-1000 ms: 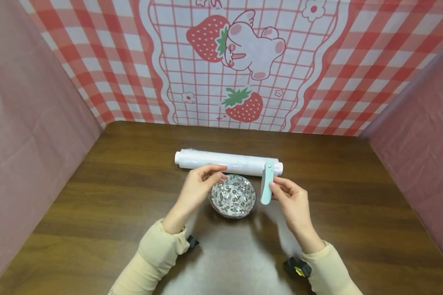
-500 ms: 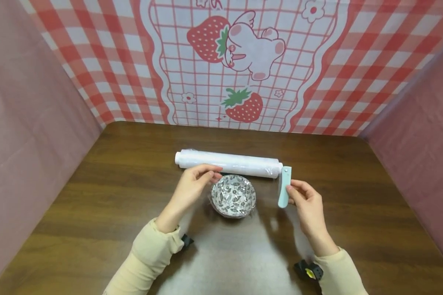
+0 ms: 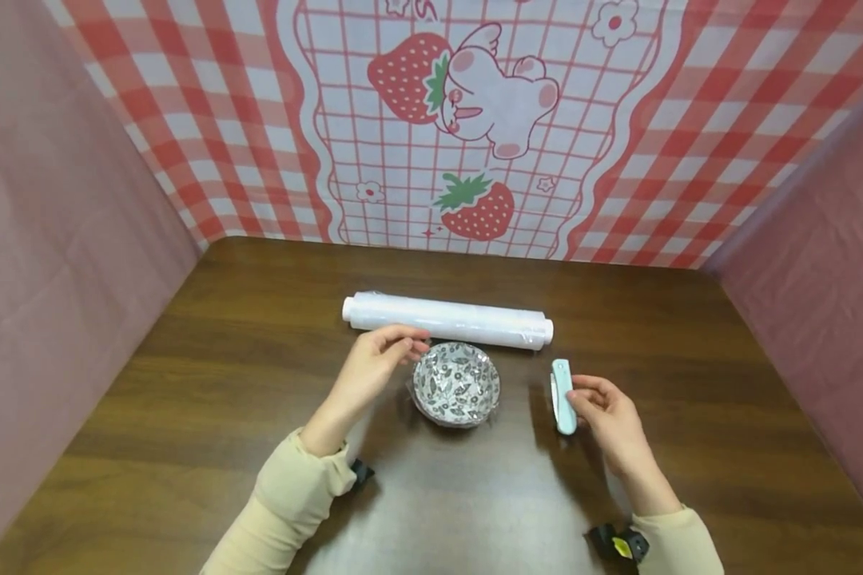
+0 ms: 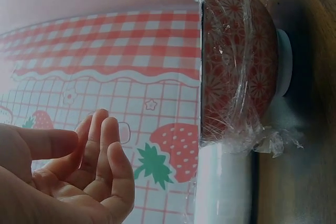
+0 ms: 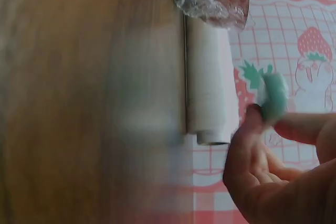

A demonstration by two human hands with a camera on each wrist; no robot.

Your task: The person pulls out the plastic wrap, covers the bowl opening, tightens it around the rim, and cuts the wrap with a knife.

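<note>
In the head view, a patterned bowl with clear plastic wrap over it stands upright at the middle of the table. The left wrist view shows crinkled wrap around the bowl's red outer side. My left hand hovers at the bowl's upper left rim, fingers loosely bent and holding nothing. To the bowl's right, my right hand pinches a mint-green folding knife between thumb and fingers. Its pale blade lies along the handle's left side. The knife is blurred in the right wrist view.
A white roll of plastic wrap lies crosswise just behind the bowl. All of this is on a brown wooden table. A red-and-white checked cloth hangs at the back, with pink cloth at the sides.
My right hand has moved right and toward me with the folding knife, away from the roll's right end. The left hand has shifted slightly left from the bowl. Bowl and roll have stayed put.
</note>
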